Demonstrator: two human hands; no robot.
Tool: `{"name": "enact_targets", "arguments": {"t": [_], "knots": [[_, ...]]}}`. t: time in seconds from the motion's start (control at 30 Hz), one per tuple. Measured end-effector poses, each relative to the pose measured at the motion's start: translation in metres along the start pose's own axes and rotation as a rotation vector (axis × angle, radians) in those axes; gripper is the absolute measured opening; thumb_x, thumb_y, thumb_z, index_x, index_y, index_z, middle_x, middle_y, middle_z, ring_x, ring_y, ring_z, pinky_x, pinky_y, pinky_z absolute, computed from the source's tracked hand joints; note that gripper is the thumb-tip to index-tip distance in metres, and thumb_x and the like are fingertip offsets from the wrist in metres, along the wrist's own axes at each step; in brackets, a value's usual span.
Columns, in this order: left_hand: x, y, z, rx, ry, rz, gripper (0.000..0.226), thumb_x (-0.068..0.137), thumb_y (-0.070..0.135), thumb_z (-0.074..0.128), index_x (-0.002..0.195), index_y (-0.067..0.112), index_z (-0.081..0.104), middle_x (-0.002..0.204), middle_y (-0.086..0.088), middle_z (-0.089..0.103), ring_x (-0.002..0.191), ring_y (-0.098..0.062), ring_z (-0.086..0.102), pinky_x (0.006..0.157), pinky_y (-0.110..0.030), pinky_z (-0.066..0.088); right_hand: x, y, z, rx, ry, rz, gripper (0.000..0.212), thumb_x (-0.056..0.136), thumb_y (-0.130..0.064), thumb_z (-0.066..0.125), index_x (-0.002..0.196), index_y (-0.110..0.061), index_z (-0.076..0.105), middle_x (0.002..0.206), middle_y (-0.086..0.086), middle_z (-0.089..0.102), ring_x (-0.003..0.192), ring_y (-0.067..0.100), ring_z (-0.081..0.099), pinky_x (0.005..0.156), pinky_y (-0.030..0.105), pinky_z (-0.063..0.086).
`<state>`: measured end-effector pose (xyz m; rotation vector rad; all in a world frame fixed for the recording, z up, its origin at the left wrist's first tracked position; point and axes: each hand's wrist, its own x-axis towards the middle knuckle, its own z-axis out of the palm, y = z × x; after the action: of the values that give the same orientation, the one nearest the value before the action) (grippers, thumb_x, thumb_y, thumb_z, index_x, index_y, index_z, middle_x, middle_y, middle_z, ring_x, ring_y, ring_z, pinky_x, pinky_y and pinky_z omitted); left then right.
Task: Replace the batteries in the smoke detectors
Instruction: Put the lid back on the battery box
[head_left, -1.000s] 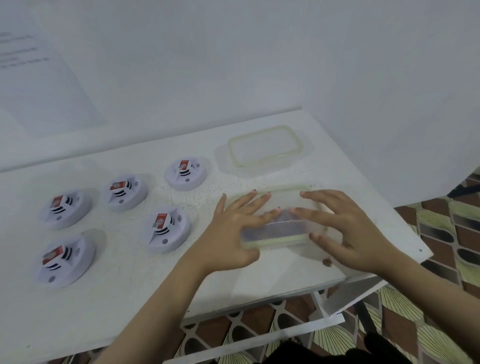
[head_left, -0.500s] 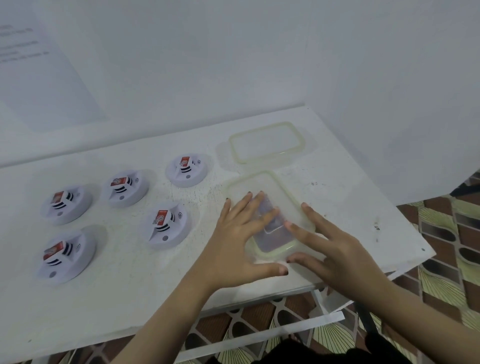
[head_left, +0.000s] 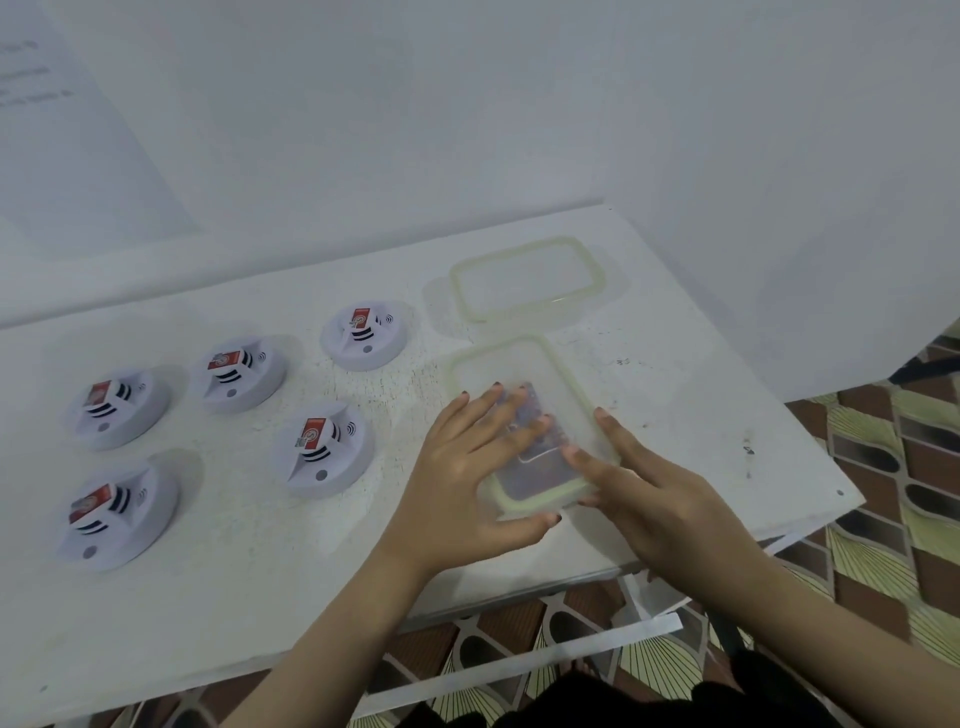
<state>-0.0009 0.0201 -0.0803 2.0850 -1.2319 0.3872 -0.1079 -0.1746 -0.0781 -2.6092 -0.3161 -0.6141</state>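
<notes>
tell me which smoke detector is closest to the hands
The smoke detector at the right end of the front row, just left of the left hand; the other four sit farther left or farther back.

Five round white plastic smoke detectors: smooth, matt shells. Red-wrapped rectangular batteries seated in them: faintly glossy wrap. Translucent rectangular plastic box with pale green rim: smooth, cloudy, slightly shiny. Second translucent rectangular plastic piece with pale green rim: likewise smooth. White painted table: matt, rough, speckled with chipped spots. White wall: matt, even.
</notes>
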Motion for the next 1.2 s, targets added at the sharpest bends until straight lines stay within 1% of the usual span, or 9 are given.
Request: {"name": "enact_targets", "arguments": {"t": [0.13,0.2,0.33,0.43,0.53,0.67,0.87,1.1,1.2], "knots": [[0.009,0.0,-0.013,-0.199,0.057,-0.22,0.047,0.097,0.056,0.04,0.13,0.027,0.057,0.146,0.002,0.048,0.142,-0.009,0.033,0.116,-0.021,0.016,0.002,0.009,-0.006,0.067,-0.042,0.008,0.042,0.092,-0.027,0.051,0.134,-0.029,0.048,0.148,0.015,0.038,0.097,0.028,0.066,0.069,0.036,0.057],[0.018,-0.004,-0.019,-0.184,0.11,-0.432,0.034,0.096,0.048,0.048,0.126,0.037,0.057,0.151,0.002,0.042,0.142,-0.007,0.028,0.112,-0.016,0.015,0.005,0.016,-0.013,0.089,-0.085,0.019,0.044,0.091,-0.025,0.054,0.133,-0.032,0.049,0.15,0.011,0.035,0.107,0.023,0.064,0.073,0.03,0.057],[0.032,-0.018,-0.036,-0.518,0.025,-0.77,0.029,0.088,0.026,0.063,0.111,0.044,0.065,0.125,0.006,0.066,0.114,-0.015,0.06,0.102,-0.037,0.047,0.014,0.018,-0.029,0.232,-0.107,0.212,0.058,0.093,-0.008,0.05,0.125,-0.056,0.048,0.136,-0.001,0.054,0.103,0.021,0.066,0.069,0.02,0.052],[0.038,-0.024,-0.044,-0.526,-0.028,-0.778,0.035,0.088,0.006,0.063,0.105,0.037,0.067,0.107,0.003,0.069,0.084,-0.015,0.06,0.08,-0.03,0.056,0.02,0.004,-0.041,0.519,-0.15,0.452,0.043,0.094,-0.023,0.053,0.113,-0.062,0.055,0.082,0.001,0.072,0.068,0.017,0.068,0.074,0.028,0.057],[0.042,-0.026,-0.045,-0.583,-0.099,-0.788,0.033,0.084,0.012,0.065,0.103,0.038,0.067,0.113,0.001,0.067,0.089,-0.019,0.06,0.082,-0.026,0.053,0.027,-0.009,-0.045,0.573,-0.179,0.56,0.033,0.078,-0.05,0.06,0.108,-0.062,0.054,0.075,-0.003,0.074,0.069,0.015,0.071,0.068,0.034,0.059],[0.048,-0.021,-0.042,-0.606,-0.099,-0.823,0.032,0.082,0.028,0.064,0.108,0.046,0.066,0.119,0.003,0.067,0.107,-0.033,0.061,0.103,-0.044,0.047,0.035,-0.009,-0.041,0.478,-0.145,0.568,0.037,0.085,-0.034,0.063,0.109,-0.059,0.051,0.064,-0.002,0.07,0.064,0.014,0.07,0.06,0.031,0.059],[0.053,-0.025,-0.046,-0.638,-0.099,-0.881,0.024,0.093,0.012,0.06,0.104,0.033,0.068,0.093,-0.012,0.071,0.084,-0.024,0.065,0.075,-0.032,0.055,0.046,0.021,-0.046,0.406,-0.071,0.63,0.034,0.093,-0.022,0.054,0.114,-0.048,0.059,0.052,-0.004,0.052,0.056,0.017,0.054,0.053,0.009,0.037],[0.043,-0.017,-0.046,-0.93,-0.188,-0.978,0.027,0.089,0.004,0.064,0.107,0.023,0.066,0.09,-0.01,0.063,0.078,-0.021,0.061,0.074,-0.026,0.055,0.071,0.053,-0.051,0.448,-0.101,0.625,0.04,0.095,-0.012,0.045,0.11,-0.044,0.065,0.083,0.018,0.067,0.055,0.013,0.043,0.055,0.012,0.035],[0.039,-0.013,-0.042,-0.996,-0.182,-0.996,0.028,0.076,0.016,0.066,0.101,0.028,0.068,0.092,-0.01,0.061,0.082,-0.024,0.062,0.081,-0.028,0.055,0.078,0.06,-0.05,0.459,-0.1,0.62,0.045,0.095,-0.01,0.044,0.102,-0.05,0.064,0.106,0.016,0.068,0.096,0.036,0.062,0.085,0.034,0.05]]}}
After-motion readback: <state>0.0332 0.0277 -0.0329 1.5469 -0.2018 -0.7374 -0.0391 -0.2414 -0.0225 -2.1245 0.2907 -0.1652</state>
